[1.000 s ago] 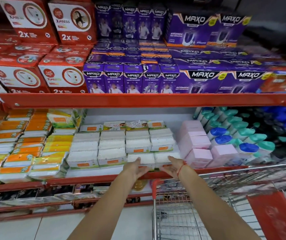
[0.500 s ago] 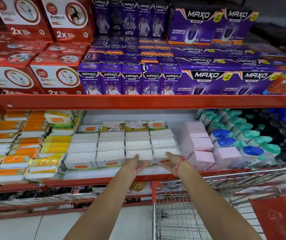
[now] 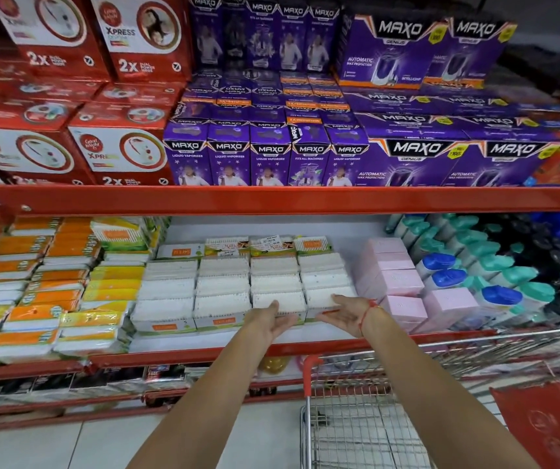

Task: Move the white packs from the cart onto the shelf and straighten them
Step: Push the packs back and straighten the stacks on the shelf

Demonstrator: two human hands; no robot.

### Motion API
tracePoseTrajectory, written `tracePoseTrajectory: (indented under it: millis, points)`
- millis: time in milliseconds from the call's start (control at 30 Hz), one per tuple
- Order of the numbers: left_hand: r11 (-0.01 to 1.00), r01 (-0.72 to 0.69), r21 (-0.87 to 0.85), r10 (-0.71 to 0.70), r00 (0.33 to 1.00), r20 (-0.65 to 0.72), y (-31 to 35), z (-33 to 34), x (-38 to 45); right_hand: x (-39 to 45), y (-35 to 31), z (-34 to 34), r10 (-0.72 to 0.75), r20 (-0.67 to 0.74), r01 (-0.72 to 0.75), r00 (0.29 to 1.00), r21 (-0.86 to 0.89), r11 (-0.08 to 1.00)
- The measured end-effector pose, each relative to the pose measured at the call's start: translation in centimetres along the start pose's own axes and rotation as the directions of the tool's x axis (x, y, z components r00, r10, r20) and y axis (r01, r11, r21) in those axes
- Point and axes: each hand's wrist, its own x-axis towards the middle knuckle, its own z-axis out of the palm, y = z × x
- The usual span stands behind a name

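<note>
White packs (image 3: 224, 286) of cotton buds lie in several neat rows on the middle shelf (image 3: 204, 355). My left hand (image 3: 270, 319) rests flat against the front of the third column's front pack (image 3: 278, 299), fingers spread. My right hand (image 3: 348, 311), with a red thread at the wrist, lies palm up against the front pack of the rightmost column (image 3: 326, 294). Neither hand grips a pack. The wire cart (image 3: 356, 431) stands below my arms; no white packs show in the part of its basket that I see.
Orange and yellow packs (image 3: 55, 299) fill the shelf to the left, pink boxes (image 3: 404, 289) and capped bottles (image 3: 495, 275) to the right. Red and purple boxes (image 3: 265, 154) crowd the shelf above. A red panel (image 3: 542, 431) sits on the cart's right side.
Both hands have slid the two front right packs back along the shelf, so they now sit level with the front row. My head has moved closer to the shelf.
</note>
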Motion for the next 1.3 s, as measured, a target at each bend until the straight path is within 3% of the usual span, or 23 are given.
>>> tracePoseTrajectory:
  millis: [267, 333, 367, 400, 433, 500, 533, 567, 600, 667, 700, 767, 833, 967, 1100, 1200, 1300]
  points:
    - [0.999, -0.012, 0.038, 0.012, 1.000, -0.007, 0.0, 0.1, 0.4, -1.3, -0.1, 0.4, 0.024, -0.034, -0.027, 0.999, -0.078, 0.997]
    - [0.998, -0.002, 0.062, 0.001, 1.000, 0.018, 0.2, -0.1, 0.0, -2.4, -0.2, 1.0, -0.016, -0.067, 0.001, 0.998, -0.228, 0.974]
    - [0.995, 0.006, 0.101, -0.009, 0.999, 0.035, 0.4, -0.4, -0.4, -3.0, -0.2, 1.3, -0.068, -0.102, 0.019, 0.993, -0.421, 0.907]
    - [0.986, 0.005, 0.165, -0.013, 0.999, 0.048, 0.7, -0.8, -0.9, -3.7, -0.2, 1.9, -0.169, -0.145, 0.029, 0.975, -0.670, 0.742]
    - [0.968, -0.015, 0.249, 0.000, 0.998, 0.060, 1.0, -1.4, -1.4, -4.3, -0.3, 2.4, -0.328, -0.163, 0.015, 0.931, -0.878, 0.478]
    - [0.874, -0.150, 0.462, 0.115, 0.988, 0.103, 2.1, -2.8, -2.6, -5.1, -0.5, 4.1, -0.693, 0.014, -0.074, 0.721, -0.992, -0.097]
    - [0.767, -0.287, 0.574, 0.246, 0.958, 0.149, 2.8, -3.9, -3.1, -5.4, -0.4, 5.4, -0.778, 0.155, -0.053, 0.609, -0.971, -0.235]
    - [0.586, -0.445, 0.678, 0.408, 0.884, 0.228, 3.8, -5.3, -3.4, -5.6, -0.2, 7.0, -0.795, 0.285, 0.031, 0.535, -0.947, -0.319]
    - [0.319, -0.561, 0.764, 0.552, 0.765, 0.331, 5.0, -6.9, -3.7, -5.5, 0.2, 8.6, -0.757, 0.409, 0.125, 0.509, -0.905, -0.406]
    - [-0.233, -0.536, 0.811, 0.652, 0.533, 0.540, 7.5, -10.3, -3.6, -4.9, 1.1, 11.5, -0.593, 0.619, 0.322, 0.515, -0.781, -0.535]
    - [-0.406, -0.453, 0.794, 0.628, 0.493, 0.602, 8.6, -12.2, -3.0, -4.3, 1.8, 12.9, -0.492, 0.682, 0.412, 0.541, -0.725, -0.551]
    - [-0.589, -0.292, 0.753, 0.549, 0.540, 0.638, 10.2, -15.3, -1.7, -2.8, 3.1, 14.6, -0.278, 0.732, 0.498, 0.622, -0.644, -0.581]
    - [-0.700, -0.163, 0.696, 0.466, 0.634, 0.618, 11.9, -18.0, -0.4, -0.8, 4.6, 16.7, -0.150, 0.744, 0.468, 0.652, -0.549, -0.693]
    - [-0.789, -0.099, 0.606, 0.364, 0.720, 0.591, 12.8, -19.4, 1.6, 2.6, 5.1, 19.0, -0.125, 0.710, 0.366, 0.693, -0.495, -0.788]
    - [-0.761, -0.153, 0.630, 0.374, 0.690, 0.619, 12.6, -19.7, 3.2, 4.0, 5.8, 18.9, -0.165, 0.723, 0.349, 0.671, -0.504, -0.790]
    - [-0.724, -0.165, 0.670, 0.373, 0.723, 0.581, 12.6, -19.9, 3.3, 3.8, 6.8, 18.3, -0.212, 0.748, 0.363, 0.629, -0.524, -0.771]
    - [-0.723, -0.182, 0.666, 0.369, 0.713, 0.596, 12.8, -19.9, 3.3, 3.5, 6.9, 18.4, -0.226, 0.745, 0.370, 0.628, -0.541, -0.755]
